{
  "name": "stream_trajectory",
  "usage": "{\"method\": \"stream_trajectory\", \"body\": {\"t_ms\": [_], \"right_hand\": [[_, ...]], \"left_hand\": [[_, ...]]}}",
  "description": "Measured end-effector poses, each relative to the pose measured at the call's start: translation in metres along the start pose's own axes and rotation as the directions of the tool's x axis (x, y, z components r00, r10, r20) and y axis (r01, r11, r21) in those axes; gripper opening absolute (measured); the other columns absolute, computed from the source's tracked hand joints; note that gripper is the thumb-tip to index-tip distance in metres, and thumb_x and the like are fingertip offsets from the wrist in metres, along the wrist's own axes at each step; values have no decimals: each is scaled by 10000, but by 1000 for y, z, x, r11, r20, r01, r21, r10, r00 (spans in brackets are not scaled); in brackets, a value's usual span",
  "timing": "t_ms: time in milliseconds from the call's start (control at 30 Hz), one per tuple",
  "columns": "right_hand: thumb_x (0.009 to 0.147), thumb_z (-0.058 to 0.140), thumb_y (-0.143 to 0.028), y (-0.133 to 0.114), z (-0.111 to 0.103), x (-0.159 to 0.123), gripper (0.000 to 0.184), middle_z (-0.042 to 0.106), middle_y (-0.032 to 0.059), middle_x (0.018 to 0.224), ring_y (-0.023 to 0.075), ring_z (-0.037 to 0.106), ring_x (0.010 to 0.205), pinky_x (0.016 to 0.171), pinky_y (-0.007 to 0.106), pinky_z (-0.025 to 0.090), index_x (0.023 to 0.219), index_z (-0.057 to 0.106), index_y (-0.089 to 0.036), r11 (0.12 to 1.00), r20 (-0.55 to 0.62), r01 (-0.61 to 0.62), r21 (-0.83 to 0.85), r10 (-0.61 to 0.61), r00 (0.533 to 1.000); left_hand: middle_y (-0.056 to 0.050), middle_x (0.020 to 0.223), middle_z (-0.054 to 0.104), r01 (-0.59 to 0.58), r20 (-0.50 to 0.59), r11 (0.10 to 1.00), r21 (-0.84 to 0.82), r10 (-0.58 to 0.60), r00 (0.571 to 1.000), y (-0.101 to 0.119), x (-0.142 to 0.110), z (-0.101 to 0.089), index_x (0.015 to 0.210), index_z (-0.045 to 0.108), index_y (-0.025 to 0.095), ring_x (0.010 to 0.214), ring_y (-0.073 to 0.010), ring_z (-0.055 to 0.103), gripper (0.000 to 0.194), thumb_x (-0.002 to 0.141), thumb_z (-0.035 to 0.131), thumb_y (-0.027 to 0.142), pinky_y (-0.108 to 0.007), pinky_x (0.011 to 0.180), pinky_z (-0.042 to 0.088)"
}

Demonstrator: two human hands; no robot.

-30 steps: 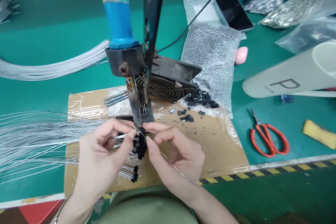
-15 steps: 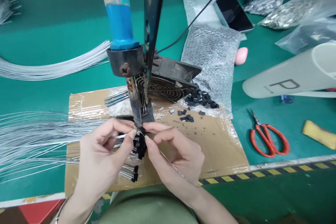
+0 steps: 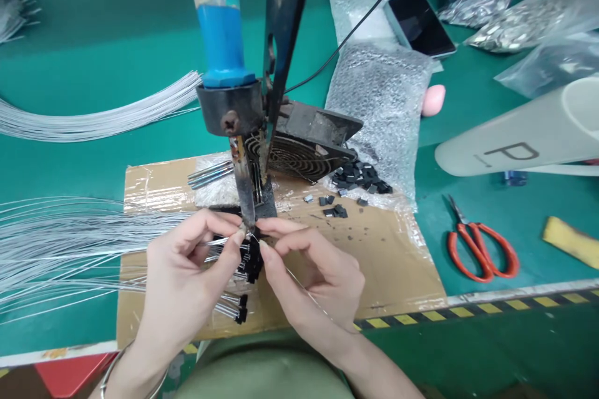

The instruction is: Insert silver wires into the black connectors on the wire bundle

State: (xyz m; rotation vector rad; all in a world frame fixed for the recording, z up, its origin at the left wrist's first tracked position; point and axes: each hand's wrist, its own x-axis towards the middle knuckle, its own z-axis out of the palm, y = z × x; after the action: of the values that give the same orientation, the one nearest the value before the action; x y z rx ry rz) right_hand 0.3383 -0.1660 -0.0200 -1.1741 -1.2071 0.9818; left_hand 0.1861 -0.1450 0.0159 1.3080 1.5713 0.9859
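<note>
A soldering iron (image 3: 219, 43) with a blue handle hangs tip-down in a black bracket (image 3: 286, 31). Right at its tip, my left hand (image 3: 187, 287) pinches the end of a grey wire (image 3: 216, 242); any small part at that end is hidden by the fingertips. My right hand (image 3: 318, 280) closes on a thin strand of solder wire (image 3: 306, 292), which reaches the tip and trails back across the palm. Beneath the fingers lie grey wires ending in black connectors (image 3: 253, 262), and another such group (image 3: 241, 308) rests nearer me.
Cardboard (image 3: 374, 262) covers the work spot. Behind the iron stands a fan (image 3: 304, 156), beside a pile of black housings (image 3: 360, 177). Red-handled scissors (image 3: 484, 249), a white cup (image 3: 510, 137) and a phone (image 3: 421, 25) lie right. A wire bundle (image 3: 116, 118) lies left.
The whole view has shifted slightly, with the iron and bench items a little further right. Both hands keep the same grip at the iron's tip.
</note>
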Motion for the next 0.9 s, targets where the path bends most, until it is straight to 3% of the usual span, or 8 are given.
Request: {"method": "stream_trajectory", "body": {"t_ms": [167, 367, 533, 800, 900], "right_hand": [[881, 729, -26, 1, 0, 0, 186, 835, 69, 1107, 167, 820, 986, 949, 241, 637, 870, 672, -203, 997, -8, 62, -45, -63, 998], [881, 726, -19, -1, 0, 1, 181, 839, 70, 1082, 142, 819, 958, 940, 198, 629, 868, 675, -192, 990, -12, 99, -99, -100, 995], [882, 728, -16, -2, 1, 1, 177, 841, 71, 1071, 136, 819, 952, 938, 184, 628, 876, 678, -186, 985, -14, 123, -119, -125, 992], [883, 726, -22, -2, 1, 1, 169, 841, 75, 1074, 127, 820, 923, 914, 172, 627, 870, 673, -182, 985, -11, 124, -117, -126, 992], [880, 729, -19, -1, 1, 1, 168, 842, 77, 1055, 129, 820, 920, 916, 172, 626, 863, 677, -178, 985, -18, 128, -120, -131, 991]], "left_hand": [[46, 784, 707, -6, -9, 1000, 20, 6, 1000, 0, -1, 1, 772, 742, 234, 699, -65, 688, 154, 825, 759, 90, -92, 662, 550], [48, 788, 711, 33, -133, 999, -39, -37, 990, 7, -6, 11, 735, 737, 232, 716, -72, 679, 133, 822, 752, 132, -119, 694, 550], [31, 826, 751, 42, -134, 999, -9, -42, 990, 9, -7, 12, 735, 744, 221, 725, -86, 688, 114, 809, 768, 137, -136, 632, 520], [38, 825, 747, 32, -143, 999, -42, -38, 989, 5, -7, 11, 737, 747, 225, 742, -71, 696, 127, 810, 768, 123, -105, 683, 542], [40, 809, 732, 10, -75, 1000, -25, -12, 997, 4, -4, 7, 742, 749, 227, 735, -68, 706, 144, 810, 761, 101, -97, 684, 554]]}}
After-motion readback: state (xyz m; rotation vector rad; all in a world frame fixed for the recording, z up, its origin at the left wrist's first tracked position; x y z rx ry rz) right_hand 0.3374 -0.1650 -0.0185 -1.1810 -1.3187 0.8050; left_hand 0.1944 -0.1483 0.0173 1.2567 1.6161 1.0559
